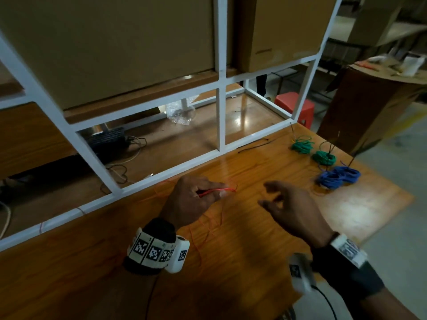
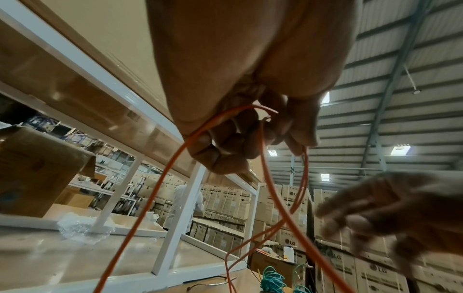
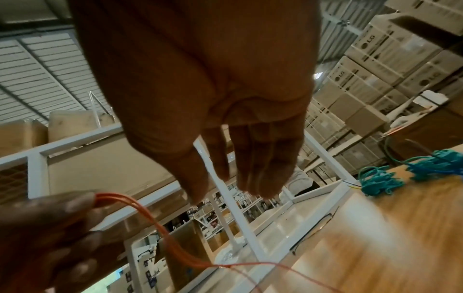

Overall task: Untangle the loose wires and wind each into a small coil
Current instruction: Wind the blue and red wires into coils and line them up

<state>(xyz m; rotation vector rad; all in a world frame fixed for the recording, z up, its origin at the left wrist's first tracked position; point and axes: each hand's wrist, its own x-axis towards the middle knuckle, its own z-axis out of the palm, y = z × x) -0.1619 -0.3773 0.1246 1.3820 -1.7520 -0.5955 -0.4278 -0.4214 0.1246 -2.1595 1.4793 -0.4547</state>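
Head view: left hand (image 1: pixel 191 199) pinches thin, limp orange wire (image 1: pixel 217 191) loops near the table's (image 1: pixel 265 262) shelf edge; right hand (image 1: pixel 291 204) hovers open, empty. It looks light and springy; hold it at the loops.

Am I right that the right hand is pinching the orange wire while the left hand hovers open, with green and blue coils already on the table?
Not quite: the hands are swapped. In the head view the left hand pinches the orange wire, and the right hand hovers open. The green coils and blue coils do lie on the table.

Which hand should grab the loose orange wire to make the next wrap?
Right hand, probably: it's open and empty beside the orange wire, while the left hand already pinches the loops.
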